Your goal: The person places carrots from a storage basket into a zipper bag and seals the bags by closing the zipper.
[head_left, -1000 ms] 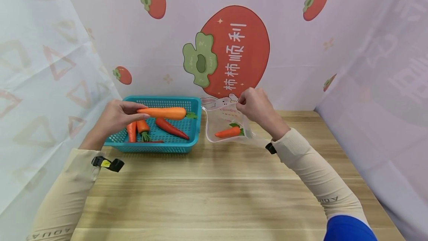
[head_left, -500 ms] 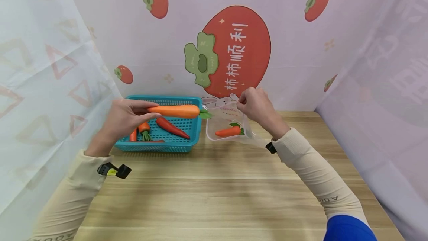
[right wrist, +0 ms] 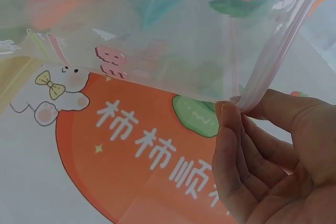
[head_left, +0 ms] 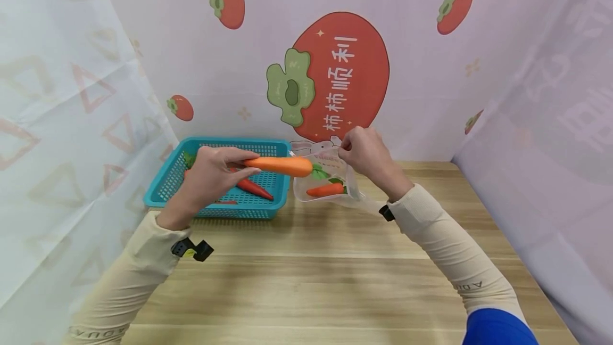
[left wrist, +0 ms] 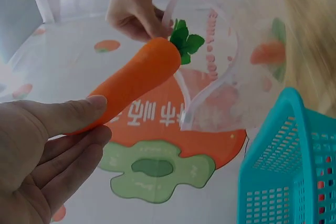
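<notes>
Between thumb and fingers, my left hand [head_left: 210,174] pinches the thin end of an orange carrot [head_left: 282,166]. Its green leafy top points right and overlaps the mouth of a clear zip bag [head_left: 306,190] in the head view. My right hand [head_left: 367,158] pinches the bag's upper edge and holds it up; the right wrist view shows the zip strip [right wrist: 275,56] between thumb and forefinger. Inside the bag lies another carrot [head_left: 325,190] with green leaves. In the left wrist view the held carrot [left wrist: 136,80] is in front of the bag's opening.
A teal plastic basket [head_left: 282,212] stands left of the bag, holding a red chili pepper [head_left: 254,189] and other vegetables, partly hidden by my left arm. Printed cloth walls [head_left: 421,95] enclose the wooden table [head_left: 306,281] at the back and both sides.
My left hand has carried the carrot rightward from over the basket to the bag's mouth. My right hand has stayed nearly still, holding the bag.
</notes>
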`<state>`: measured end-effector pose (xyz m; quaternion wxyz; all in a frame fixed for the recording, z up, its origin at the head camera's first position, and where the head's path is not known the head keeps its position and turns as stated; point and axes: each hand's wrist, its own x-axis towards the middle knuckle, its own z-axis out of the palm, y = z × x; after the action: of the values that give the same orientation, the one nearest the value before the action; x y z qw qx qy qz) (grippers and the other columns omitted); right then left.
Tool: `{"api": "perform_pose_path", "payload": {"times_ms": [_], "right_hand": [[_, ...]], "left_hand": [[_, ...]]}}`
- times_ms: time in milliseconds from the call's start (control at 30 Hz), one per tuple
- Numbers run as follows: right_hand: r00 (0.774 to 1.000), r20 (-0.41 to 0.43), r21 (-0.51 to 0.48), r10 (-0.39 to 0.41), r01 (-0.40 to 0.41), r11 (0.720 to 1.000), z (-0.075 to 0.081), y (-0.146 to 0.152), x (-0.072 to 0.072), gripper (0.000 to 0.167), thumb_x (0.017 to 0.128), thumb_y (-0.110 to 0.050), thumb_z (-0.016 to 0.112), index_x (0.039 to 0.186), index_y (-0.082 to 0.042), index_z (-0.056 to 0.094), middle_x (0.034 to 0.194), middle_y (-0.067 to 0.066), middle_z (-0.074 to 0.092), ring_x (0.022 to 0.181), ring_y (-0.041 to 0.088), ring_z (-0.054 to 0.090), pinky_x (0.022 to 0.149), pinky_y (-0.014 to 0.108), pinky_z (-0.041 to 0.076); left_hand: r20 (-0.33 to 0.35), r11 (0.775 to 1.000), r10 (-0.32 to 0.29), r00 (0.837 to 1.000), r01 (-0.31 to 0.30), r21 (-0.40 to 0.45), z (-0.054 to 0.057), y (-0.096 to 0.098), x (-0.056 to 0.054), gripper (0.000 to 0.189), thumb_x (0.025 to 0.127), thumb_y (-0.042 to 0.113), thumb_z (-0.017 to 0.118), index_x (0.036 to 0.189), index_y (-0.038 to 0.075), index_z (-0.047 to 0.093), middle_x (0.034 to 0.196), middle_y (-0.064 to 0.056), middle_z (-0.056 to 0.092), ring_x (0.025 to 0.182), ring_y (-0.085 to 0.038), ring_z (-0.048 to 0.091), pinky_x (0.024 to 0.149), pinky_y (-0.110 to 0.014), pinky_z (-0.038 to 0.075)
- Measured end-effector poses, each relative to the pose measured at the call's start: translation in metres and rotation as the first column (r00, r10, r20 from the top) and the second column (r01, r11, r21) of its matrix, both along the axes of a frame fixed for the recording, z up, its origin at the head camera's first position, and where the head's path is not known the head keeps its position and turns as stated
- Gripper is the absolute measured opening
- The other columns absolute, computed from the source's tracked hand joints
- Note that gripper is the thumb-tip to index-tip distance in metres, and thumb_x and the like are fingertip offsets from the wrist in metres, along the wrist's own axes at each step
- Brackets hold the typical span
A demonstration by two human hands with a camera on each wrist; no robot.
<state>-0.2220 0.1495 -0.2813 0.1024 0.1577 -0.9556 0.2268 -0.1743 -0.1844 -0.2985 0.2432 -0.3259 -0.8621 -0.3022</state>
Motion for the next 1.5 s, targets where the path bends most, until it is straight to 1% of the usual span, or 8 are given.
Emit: {"api": "perform_pose_path", "payload": {"times_ms": [300, 700, 933, 1100, 1233, 1300, 1400, 1500], "right_hand": [[1.000, -0.028, -0.003, 0.004, -0.004, 1.000, 0.000, -0.001, -0.001, 0.019, 0.096, -0.011, 0.070, 0.086, -0.004, 0.084, 0.084, 0.011, 0.080, 0.066, 0.023, 0.069, 0.060, 0.034, 0.056], [1.000, -0.010, -0.003, -0.012, 0.012, 1.000, -0.001, -0.004, -0.001, 0.017, 0.096, -0.013, 0.072, 0.087, -0.004, 0.084, 0.088, 0.010, 0.080, 0.073, 0.024, 0.069, 0.062, 0.034, 0.058], [1.000, -0.021, -0.001, -0.003, 0.003, 1.000, 0.000, -0.003, 0.000, 0.018, 0.096, -0.011, 0.071, 0.088, -0.003, 0.084, 0.089, 0.012, 0.080, 0.074, 0.025, 0.069, 0.062, 0.035, 0.058], [0.999, -0.037, -0.001, 0.003, -0.003, 1.000, -0.002, -0.002, 0.000, 0.019, 0.096, -0.010, 0.069, 0.085, -0.004, 0.084, 0.084, 0.010, 0.080, 0.071, 0.024, 0.068, 0.062, 0.034, 0.056], [0.999, -0.035, -0.006, 0.009, -0.009, 1.000, -0.002, -0.001, 0.001, 0.019, 0.096, -0.011, 0.070, 0.084, -0.004, 0.083, 0.084, 0.010, 0.080, 0.069, 0.022, 0.068, 0.060, 0.034, 0.055], [0.999, -0.031, -0.008, 0.010, -0.010, 1.000, -0.002, -0.001, 0.001, 0.019, 0.096, -0.011, 0.070, 0.084, -0.004, 0.083, 0.083, 0.010, 0.079, 0.067, 0.022, 0.067, 0.059, 0.033, 0.054], [1.000, -0.021, -0.010, 0.010, -0.010, 1.000, -0.002, 0.000, 0.001, 0.020, 0.096, -0.011, 0.069, 0.084, -0.005, 0.084, 0.082, 0.009, 0.079, 0.066, 0.022, 0.066, 0.058, 0.032, 0.052], [1.000, -0.014, -0.006, 0.008, -0.008, 1.000, -0.003, 0.002, 0.001, 0.020, 0.097, -0.011, 0.069, 0.086, -0.003, 0.084, 0.083, 0.010, 0.079, 0.066, 0.022, 0.065, 0.058, 0.031, 0.051]], "left_hand": [[-0.017, 0.997, 0.005, 1.000, -0.006, -0.081, -0.012, 0.031, -0.003, 0.036, 0.085, 0.014, 0.088, 0.118, 0.003, 0.080, 0.109, -0.014, 0.082, 0.095, -0.027, 0.079, 0.082, -0.042, 0.066], [0.054, 0.992, 0.011, 0.998, -0.004, -0.125, -0.039, 0.071, -0.011, 0.035, 0.086, 0.011, 0.087, 0.120, 0.004, 0.080, 0.108, -0.011, 0.082, 0.093, -0.025, 0.078, 0.084, -0.037, 0.066], [0.038, 0.982, 0.011, 0.999, -0.004, -0.187, -0.054, 0.092, -0.018, 0.028, 0.089, 0.016, 0.085, 0.115, 0.006, 0.082, 0.101, -0.007, 0.082, 0.087, -0.021, 0.077, 0.081, -0.033, 0.065], [0.080, 0.971, 0.031, 0.996, -0.011, -0.240, -0.061, 0.107, -0.019, 0.026, 0.090, 0.016, 0.085, 0.114, 0.010, 0.082, 0.104, -0.006, 0.082, 0.089, -0.020, 0.076, 0.083, -0.032, 0.065], [0.165, 0.961, 0.048, 0.985, 0.000, -0.276, -0.064, 0.111, -0.017, 0.030, 0.090, 0.020, 0.085, 0.118, 0.009, 0.081, 0.109, -0.007, 0.082, 0.093, -0.023, 0.077, 0.087, -0.034, 0.065], [0.186, 0.958, 0.052, 0.981, 0.003, -0.286, -0.064, 0.110, -0.016, 0.031, 0.090, 0.021, 0.085, 0.119, 0.008, 0.081, 0.110, -0.008, 0.082, 0.096, -0.023, 0.078, 0.087, -0.035, 0.065], [0.166, 0.962, 0.048, 0.985, -0.001, -0.275, -0.063, 0.106, -0.016, 0.032, 0.090, 0.022, 0.086, 0.118, 0.008, 0.081, 0.108, -0.009, 0.082, 0.095, -0.023, 0.079, 0.084, -0.035, 0.066], [0.127, 0.974, 0.014, 0.992, 0.016, -0.228, -0.062, 0.099, -0.018, 0.027, 0.090, 0.019, 0.086, 0.115, 0.007, 0.082, 0.105, -0.009, 0.083, 0.092, -0.022, 0.080, 0.080, -0.036, 0.066]]}}
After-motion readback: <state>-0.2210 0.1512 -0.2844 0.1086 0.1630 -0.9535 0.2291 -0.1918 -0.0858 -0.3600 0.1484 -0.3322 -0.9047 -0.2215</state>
